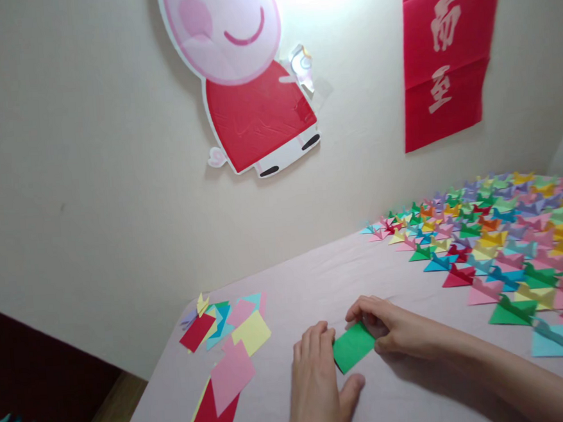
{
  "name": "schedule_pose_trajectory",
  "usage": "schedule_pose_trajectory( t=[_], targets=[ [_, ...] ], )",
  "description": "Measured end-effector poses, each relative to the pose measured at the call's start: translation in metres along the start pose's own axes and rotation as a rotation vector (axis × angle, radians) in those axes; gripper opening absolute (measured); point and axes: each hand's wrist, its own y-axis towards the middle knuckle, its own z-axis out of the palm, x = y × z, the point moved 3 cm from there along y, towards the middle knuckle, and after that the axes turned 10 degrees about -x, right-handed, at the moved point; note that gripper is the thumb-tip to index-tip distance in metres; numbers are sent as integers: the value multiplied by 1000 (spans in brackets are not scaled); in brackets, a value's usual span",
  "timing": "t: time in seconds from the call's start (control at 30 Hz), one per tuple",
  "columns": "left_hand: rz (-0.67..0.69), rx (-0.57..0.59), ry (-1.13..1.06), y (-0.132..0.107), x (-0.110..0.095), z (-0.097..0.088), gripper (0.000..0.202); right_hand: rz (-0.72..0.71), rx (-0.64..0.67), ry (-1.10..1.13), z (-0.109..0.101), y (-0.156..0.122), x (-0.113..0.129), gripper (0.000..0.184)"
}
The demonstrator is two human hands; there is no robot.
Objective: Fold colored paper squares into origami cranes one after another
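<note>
A green sheet of paper [353,346] lies on the pale cloth-covered surface between my two hands. My left hand [315,376] rests flat, fingers stretched forward and thumb apart, its index finger along the paper's left edge. From the other side, my right hand [390,325] has curled fingers and a thumb at the right edge of the green paper, gripping it there. Part of the paper's right end is hidden by those fingers.
Loose coloured papers, among them a pink sheet [232,372] and a red sheet [212,421], lie on the left. Rows of folded paper birds [513,310] cover the right. A wall with a pig cutout [260,116] and a red banner [442,97] stands behind.
</note>
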Motion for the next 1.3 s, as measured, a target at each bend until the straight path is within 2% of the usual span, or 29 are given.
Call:
schedule_pose_trajectory(
  t=[0.1,0.2,0.33,0.4,0.57,0.67,0.83,1.0,1.13,1.3],
  targets=[
    [-47,25,-41,11,-8,4,40,33,30,42,-1,-1,-1,61],
    [-50,6,-96,15,-13,7,35,68,53,20,-2,-2,1,57],
    [-60,-55,-222,13,-15,10,31,29,30,-32,-2,-3,7,18],
    [-100,-63,-326,14,-13,9,30,23,-8,49,-2,-3,8,9],
    [-300,-117,-640,21,3,8,28,81,-72,398,1,0,3,29],
    [-404,-145,-781,24,15,13,25,92,-91,488,3,2,0,37],
    [-536,-215,-998,24,26,21,38,57,-112,630,5,2,-3,41],
    [-557,-147,-1089,25,24,22,42,-6,-123,628,6,-1,3,48],
    [-589,-189,-1106,24,26,21,50,-86,-100,572,10,-3,9,37],
    [-609,-196,-1091,22,28,21,53,-139,-141,458,15,-3,9,35]
  ],
)
